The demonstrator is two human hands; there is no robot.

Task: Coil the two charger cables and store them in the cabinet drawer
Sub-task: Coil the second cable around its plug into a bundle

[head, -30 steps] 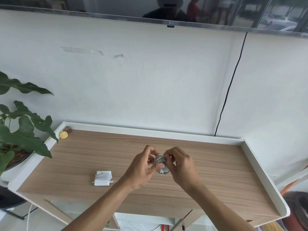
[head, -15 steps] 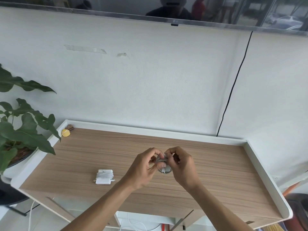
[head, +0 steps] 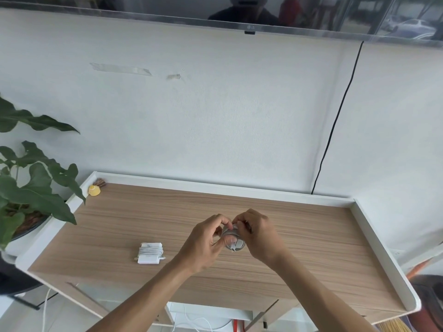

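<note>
A small coil of grey-white charger cable [head: 233, 240] is held just above the middle of the wooden cabinet top [head: 311, 248]. My left hand [head: 203, 243] pinches the coil from the left and my right hand [head: 260, 236] grips it from the right, fingers over its top. A white plug end pokes out at the coil's lower edge. A white charger block with its cable wrapped around it [head: 149, 253] lies flat on the cabinet top, left of my hands. No drawer is visible.
A raised white rim [head: 374, 231] borders the top on the back and both sides. A small yellow object [head: 94, 190] sits in the back left corner. A potted plant [head: 28, 188] stands at the left. A black cord [head: 335, 121] runs down the wall.
Both hands stay on the coil at the same spot; the fingers have shifted slightly around it. The camera has drifted a little. The wrapped charger has not moved.
</note>
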